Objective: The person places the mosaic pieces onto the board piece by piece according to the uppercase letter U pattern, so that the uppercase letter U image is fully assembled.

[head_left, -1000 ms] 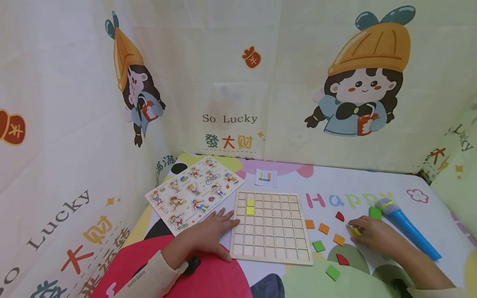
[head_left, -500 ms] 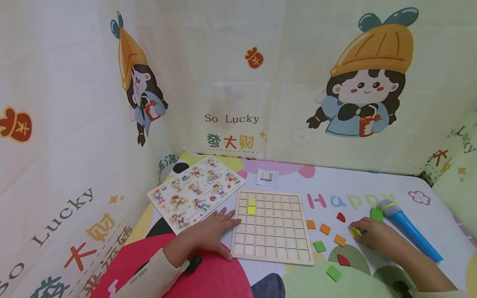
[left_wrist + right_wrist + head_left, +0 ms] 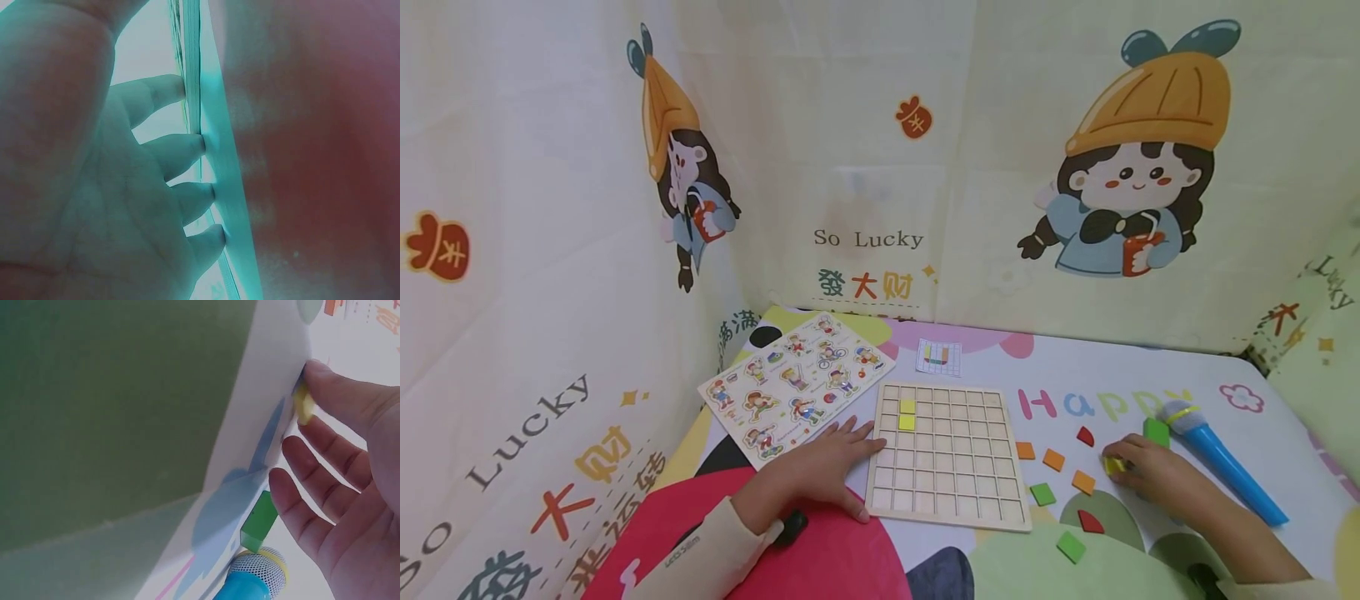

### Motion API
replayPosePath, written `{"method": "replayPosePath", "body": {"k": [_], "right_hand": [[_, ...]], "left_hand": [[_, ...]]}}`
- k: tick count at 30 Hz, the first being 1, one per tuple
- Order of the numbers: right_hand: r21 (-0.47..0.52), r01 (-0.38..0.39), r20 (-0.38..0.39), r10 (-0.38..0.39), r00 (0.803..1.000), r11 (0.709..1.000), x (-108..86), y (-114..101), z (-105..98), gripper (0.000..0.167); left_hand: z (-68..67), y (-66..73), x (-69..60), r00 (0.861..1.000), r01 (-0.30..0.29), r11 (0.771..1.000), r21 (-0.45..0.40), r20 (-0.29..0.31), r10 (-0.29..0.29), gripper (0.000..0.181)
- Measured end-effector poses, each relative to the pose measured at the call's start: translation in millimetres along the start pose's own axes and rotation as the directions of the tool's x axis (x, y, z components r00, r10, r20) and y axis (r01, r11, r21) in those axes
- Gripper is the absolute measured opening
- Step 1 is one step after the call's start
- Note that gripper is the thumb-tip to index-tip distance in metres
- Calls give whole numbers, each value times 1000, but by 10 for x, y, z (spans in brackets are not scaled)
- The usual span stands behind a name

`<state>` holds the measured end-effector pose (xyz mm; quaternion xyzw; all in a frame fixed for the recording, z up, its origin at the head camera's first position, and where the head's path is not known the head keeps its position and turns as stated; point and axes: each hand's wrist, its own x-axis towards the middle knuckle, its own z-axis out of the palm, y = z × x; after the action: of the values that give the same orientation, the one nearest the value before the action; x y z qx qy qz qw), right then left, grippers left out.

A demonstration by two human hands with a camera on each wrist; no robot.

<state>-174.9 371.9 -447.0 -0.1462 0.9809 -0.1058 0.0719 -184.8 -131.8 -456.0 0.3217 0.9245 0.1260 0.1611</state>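
In the head view a wooden grid board [image 3: 956, 457] lies mid-table, with two yellow squares [image 3: 907, 414] in adjoining cells of one column. My left hand [image 3: 823, 468] is spread at the board's left side, fingertips touching its edge; the left wrist view shows these fingertips [image 3: 203, 145] along the rim. To the right of the board, my right hand [image 3: 1153, 473] pinches a yellow tile [image 3: 304, 404] between thumb and index finger, low over the table. The other fingers are loosely bent. Part of this tile is hidden by the fingers.
Orange squares [image 3: 1053, 459], green squares [image 3: 1071, 547] and red quarter-rounds [image 3: 1091, 522] lie between board and right hand. Beyond that hand are a green block [image 3: 1156, 432] and a blue toy microphone [image 3: 1232, 471]. A pattern card [image 3: 938, 357] and a picture puzzle board [image 3: 793, 387] lie behind.
The head view has shifted slightly. Both hands keep almost the same places, the right one still at the yellow tile.
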Motion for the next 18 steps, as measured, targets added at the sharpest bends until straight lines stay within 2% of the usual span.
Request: {"method": "replayPosePath", "body": {"k": [4, 10, 18], "right_hand": [[4, 2, -8, -2, 1000, 1000, -5, 4, 23, 30], [-47, 92, -47, -94, 994, 995, -47, 5, 39, 26], [-33, 69, -39, -71, 997, 997, -59, -6, 28, 28]], "left_hand": [[-8, 6, 1, 1000, 2, 1000, -6, 1, -2, 105], [-13, 18, -7, 1000, 2, 1000, -12, 8, -2, 104], [-37, 35, -19, 1000, 3, 1000, -22, 6, -3, 105]]}}
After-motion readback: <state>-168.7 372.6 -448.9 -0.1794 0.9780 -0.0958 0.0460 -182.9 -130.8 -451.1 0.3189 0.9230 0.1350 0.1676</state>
